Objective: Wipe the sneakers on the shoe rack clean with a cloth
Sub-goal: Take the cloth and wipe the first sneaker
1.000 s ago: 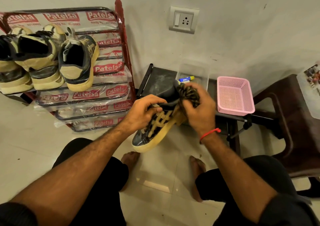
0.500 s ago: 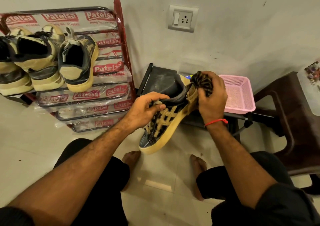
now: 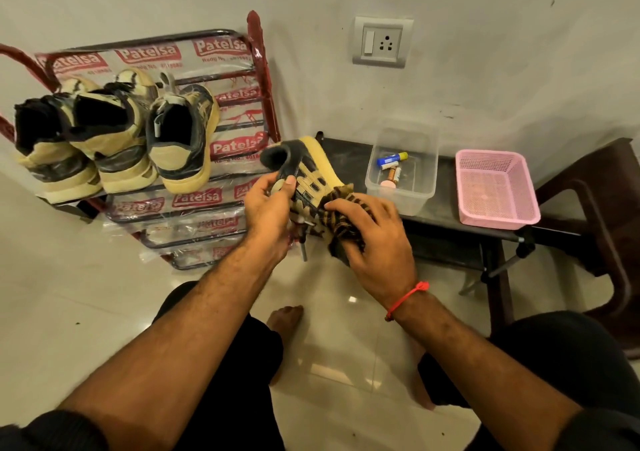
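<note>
Head view: left hand [image 3: 268, 205] grips tan-striped sneaker [image 3: 311, 170] — right hand [image 3: 375, 239] presses crumpled striped cloth [image 3: 341, 205] on it.

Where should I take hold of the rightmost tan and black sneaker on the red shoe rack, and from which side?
Probably at the heel collar of the rightmost tan and black sneaker, coming from the front. Its heel points out toward you and its dark opening faces up, so a thumb can slip inside while the fingers wrap the heel. Its right side is free; another sneaker crowds its left on the red shoe rack.
</note>
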Demonstrator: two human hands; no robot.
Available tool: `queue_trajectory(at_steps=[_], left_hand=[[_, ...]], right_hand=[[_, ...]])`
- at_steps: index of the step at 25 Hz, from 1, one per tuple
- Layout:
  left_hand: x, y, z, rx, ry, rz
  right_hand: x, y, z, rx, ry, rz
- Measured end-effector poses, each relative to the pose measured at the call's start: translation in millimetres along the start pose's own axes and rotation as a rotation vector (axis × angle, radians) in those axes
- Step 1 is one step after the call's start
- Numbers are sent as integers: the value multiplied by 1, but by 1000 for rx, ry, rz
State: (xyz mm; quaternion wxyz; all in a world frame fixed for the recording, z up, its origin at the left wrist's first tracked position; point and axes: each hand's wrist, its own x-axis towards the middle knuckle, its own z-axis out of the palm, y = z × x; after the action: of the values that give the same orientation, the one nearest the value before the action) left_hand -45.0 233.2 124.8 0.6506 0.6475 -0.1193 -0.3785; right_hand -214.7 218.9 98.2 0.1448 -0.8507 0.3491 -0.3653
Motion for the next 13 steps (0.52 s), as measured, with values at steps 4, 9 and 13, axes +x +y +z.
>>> queue_trajectory(at_steps=[4,9,13], left_hand=[[-5,-1,-1,99,-189,-374],[-18,-9,9,571,-426,-170],[-15,-13,15,766,-316,133]], right_hand=[[5,24,-2,-128,207,15],[15,89,-15,-124,304,175],[11,100,-11,-121,307,236]])
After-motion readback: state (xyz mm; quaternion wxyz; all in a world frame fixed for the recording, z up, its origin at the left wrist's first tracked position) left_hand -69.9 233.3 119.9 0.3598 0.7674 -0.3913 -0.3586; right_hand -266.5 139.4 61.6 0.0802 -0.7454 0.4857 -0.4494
